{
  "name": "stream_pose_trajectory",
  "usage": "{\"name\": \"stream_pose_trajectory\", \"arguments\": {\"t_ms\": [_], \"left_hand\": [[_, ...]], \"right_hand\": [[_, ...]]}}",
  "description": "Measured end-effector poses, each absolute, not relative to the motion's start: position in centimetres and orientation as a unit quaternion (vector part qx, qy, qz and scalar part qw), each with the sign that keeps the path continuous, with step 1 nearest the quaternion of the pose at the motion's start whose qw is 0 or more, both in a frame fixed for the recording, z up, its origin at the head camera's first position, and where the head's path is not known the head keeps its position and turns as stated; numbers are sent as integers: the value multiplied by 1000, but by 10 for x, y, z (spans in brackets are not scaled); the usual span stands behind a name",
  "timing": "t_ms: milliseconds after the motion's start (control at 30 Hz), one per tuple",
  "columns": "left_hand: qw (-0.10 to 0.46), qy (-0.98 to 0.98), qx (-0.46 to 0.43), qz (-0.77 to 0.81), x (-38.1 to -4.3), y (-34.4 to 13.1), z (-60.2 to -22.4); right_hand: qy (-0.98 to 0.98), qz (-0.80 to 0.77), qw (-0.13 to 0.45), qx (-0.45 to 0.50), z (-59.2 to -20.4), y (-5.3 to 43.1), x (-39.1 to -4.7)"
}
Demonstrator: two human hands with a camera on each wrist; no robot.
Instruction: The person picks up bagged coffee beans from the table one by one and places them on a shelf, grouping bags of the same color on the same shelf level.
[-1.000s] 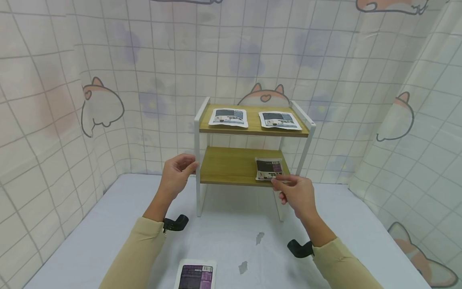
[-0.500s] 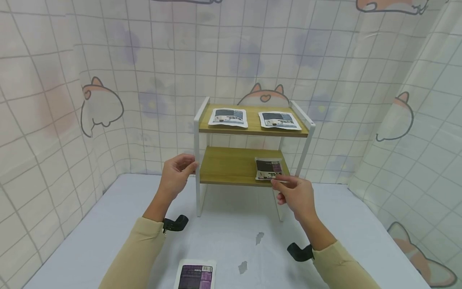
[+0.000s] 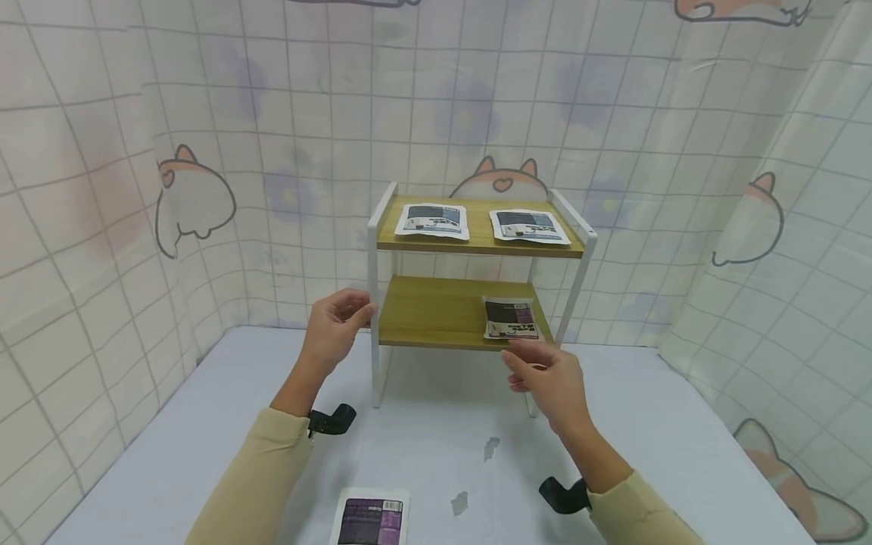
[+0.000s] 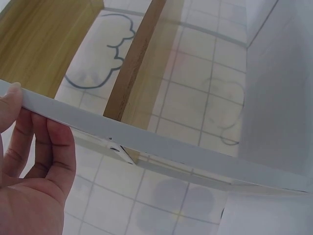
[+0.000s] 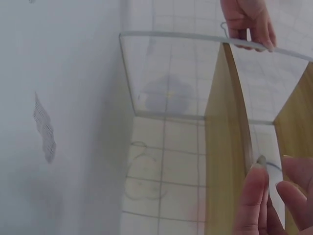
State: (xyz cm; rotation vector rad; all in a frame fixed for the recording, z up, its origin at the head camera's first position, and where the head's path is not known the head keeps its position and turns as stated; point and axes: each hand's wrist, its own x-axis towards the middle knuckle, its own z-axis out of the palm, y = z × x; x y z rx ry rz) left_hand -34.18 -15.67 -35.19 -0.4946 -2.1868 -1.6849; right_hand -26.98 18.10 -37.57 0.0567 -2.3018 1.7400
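A two-tier shelf rack [image 3: 436, 311] with wooden boards and white side frames stands in the middle in the head view. My left hand [image 3: 336, 327] grips its left front post, with thumb and fingers round the white bar [image 4: 88, 116] in the left wrist view. A dark-and-purple flat packet [image 3: 511, 318] lies at the right of the lower board. Just in front of and below it is my right hand [image 3: 548, 378], its fingers loosely bent and a gap between thumb and fingers. In the right wrist view the right hand [image 5: 261, 205] is close to the board's front edge [image 5: 242, 110].
Two white-and-blue packets, a left one [image 3: 432, 220] and a right one [image 3: 529, 226], lie on the top board. Another purple packet [image 3: 370, 518] lies on the white tabletop [image 3: 436, 424] near the front. Gridded cloth [image 3: 327, 136] hangs behind and at the sides.
My right hand has drawn back from the packet on the lower board, slightly down and to the left. The left hand has kept its hold on the post.
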Motion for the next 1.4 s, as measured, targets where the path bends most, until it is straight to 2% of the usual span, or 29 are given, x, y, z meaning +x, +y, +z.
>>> {"name": "stream_pose_trajectory", "arguments": {"t_ms": [300,567,867,1133,1400], "left_hand": [[169,-770,-174,-590,-342,-156,-350],[174,-764,-181,-595,-341,-156,-351],[177,-768,-176,-590,-341,-156,-352],[172,-769,-173,-591,-340,-156,-352],[169,-764,-172,-598,-339,-157,-351]], "right_hand": [[-801,587,111,29,-389,166,-251],[-803,590,72,41,-405,153,-235],[-801,597,-4,46,-419,132,-217],[-808,577,-97,72,-435,117,-204],[-802,576,-134,84,-442,105,-193]]}}
